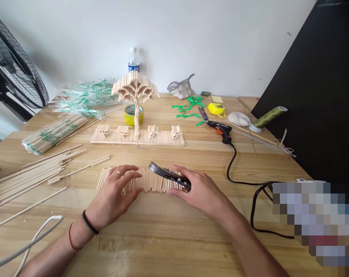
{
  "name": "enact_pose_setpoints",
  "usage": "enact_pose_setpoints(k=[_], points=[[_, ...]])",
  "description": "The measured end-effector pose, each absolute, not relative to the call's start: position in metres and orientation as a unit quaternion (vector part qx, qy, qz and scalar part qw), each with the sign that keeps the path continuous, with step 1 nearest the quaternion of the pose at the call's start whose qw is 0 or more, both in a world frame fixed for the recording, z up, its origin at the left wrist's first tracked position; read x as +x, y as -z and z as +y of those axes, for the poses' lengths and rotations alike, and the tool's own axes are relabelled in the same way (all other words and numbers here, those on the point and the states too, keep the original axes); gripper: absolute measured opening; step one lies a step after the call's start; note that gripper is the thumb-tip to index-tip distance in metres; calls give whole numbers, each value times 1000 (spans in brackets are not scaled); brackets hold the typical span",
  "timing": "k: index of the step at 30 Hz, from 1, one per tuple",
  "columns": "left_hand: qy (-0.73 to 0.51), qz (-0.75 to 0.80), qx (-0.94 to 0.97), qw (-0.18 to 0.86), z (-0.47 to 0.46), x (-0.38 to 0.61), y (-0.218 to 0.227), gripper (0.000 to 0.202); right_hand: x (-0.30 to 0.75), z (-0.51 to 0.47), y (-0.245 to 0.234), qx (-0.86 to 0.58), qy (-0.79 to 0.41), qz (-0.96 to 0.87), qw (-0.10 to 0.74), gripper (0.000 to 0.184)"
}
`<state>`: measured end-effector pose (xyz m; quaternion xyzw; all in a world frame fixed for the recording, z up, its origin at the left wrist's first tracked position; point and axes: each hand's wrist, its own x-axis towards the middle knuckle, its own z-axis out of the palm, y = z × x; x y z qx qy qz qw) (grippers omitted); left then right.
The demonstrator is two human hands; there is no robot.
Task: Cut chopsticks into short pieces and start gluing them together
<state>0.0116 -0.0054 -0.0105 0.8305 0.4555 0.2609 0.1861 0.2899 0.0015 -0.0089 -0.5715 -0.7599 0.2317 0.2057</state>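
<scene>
A flat panel of short wooden sticks [147, 180] lies on the wooden table [174, 238] in front of me. My left hand [113, 196] rests on its left part with fingers spread flat; a ring is on one finger. My right hand [199, 190] is closed round the handles of a dark metal cutter [165, 175], whose jaws point left over the panel's top edge.
Behind stands a stick-built tree on a stick base [136, 136] with a yellow tape roll [133, 114]. Loose and bagged sticks [47, 136] lie left. A glue gun [222, 130] with black cord, green thread spool [268, 117], and a fan [9, 73] are around.
</scene>
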Motion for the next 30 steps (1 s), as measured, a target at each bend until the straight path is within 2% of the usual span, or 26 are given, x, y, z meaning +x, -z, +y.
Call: enact_pose_setpoints(k=[3,9,14,17,21,24,26,27,30], points=[[-234,461,840,165,-4,9,15,36,292,1,1,-585,-223,-728,279,28],[-159,446,875,101,-6,11,36,51,306,3,-3,-645,-212,-600,423,51],[-123,443,886,56,-7,13,48,61,317,18,13,-621,-228,-560,499,44],[-124,444,887,38,-7,15,54,66,321,23,20,-628,-234,-530,520,47],[-133,444,886,26,-5,17,62,69,323,29,13,-673,-277,-482,489,54],[-142,441,886,23,-4,17,64,70,330,45,-3,-699,-252,-502,444,57],[-141,438,887,24,-4,17,65,72,338,66,-16,-699,-221,-576,362,57],[-139,438,888,24,-3,17,65,73,342,78,-21,-698,-189,-626,292,58],[-137,437,889,27,-3,16,66,72,353,120,-32,-710,-148,-654,216,44]])
